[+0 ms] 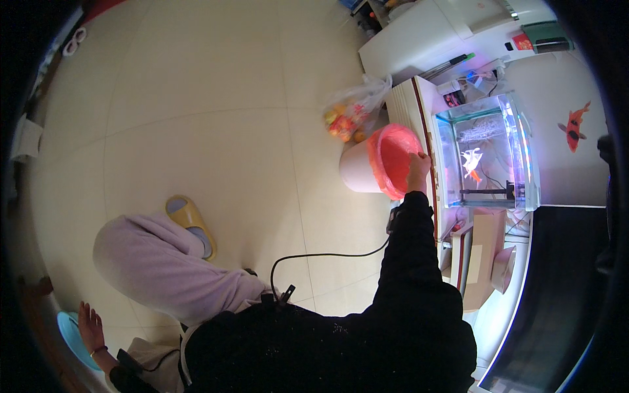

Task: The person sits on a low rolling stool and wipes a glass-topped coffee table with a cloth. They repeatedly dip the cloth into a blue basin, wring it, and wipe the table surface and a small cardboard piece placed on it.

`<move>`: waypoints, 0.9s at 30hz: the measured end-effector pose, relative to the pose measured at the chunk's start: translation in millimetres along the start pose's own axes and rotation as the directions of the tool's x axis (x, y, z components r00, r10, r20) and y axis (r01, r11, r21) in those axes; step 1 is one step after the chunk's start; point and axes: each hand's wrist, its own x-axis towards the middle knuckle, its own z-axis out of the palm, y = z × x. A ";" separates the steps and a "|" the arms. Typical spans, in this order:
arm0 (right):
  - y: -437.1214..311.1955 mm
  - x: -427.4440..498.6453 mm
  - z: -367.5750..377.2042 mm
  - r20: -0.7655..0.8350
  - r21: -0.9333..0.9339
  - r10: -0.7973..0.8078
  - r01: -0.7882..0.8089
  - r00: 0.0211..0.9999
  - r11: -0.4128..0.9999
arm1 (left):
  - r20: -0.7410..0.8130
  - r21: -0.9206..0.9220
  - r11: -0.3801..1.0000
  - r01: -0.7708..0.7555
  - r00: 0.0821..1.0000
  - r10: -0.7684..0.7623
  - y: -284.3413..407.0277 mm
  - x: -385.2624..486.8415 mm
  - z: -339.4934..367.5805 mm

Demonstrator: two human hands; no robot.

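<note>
My right hand [417, 169] reaches out, its curled fingers at the rim of a pale waste bin [358, 167] lined with a pinkish-red plastic bag [381, 169]; it grips the bag's edge there. My left hand [92, 326] is at the lower left, fingers apart and holding nothing, near a light-blue basin [73, 334]. A clear plastic bag [366, 93] of orange and yellow fruit rests on the floor against the far side of the bin.
Right of the bin stands a cabinet [405, 103] bearing a lit fish tank [449, 162]. Beyond my right arm are a cardboard box [484, 265] and a large dark screen [555, 285]. A black cable [334, 254] runs to my right wrist. My foot wears a yellow slipper [179, 209].
</note>
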 end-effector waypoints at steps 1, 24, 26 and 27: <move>1.4 0.1 0.2 -0.024 -0.048 -0.031 0.030 0.999 0.998 | -0.010 0.003 1.000 -0.002 1.000 0.002 -0.6 -0.8 -1.6; 48.1 3.1 -1.3 0.385 -0.330 0.214 -0.082 0.898 0.940 | 0.007 0.013 1.000 -0.010 1.000 0.010 2.7 -11.7 15.9; 42.2 2.1 -6.6 0.300 -0.344 0.332 -0.223 0.894 0.912 | 0.012 0.012 1.000 -0.006 1.000 0.006 5.9 -13.0 17.3; 36.8 2.4 -8.2 0.238 -0.323 0.279 -0.195 0.930 0.926 | 0.015 0.009 1.000 -0.001 1.000 0.000 7.2 -12.9 18.4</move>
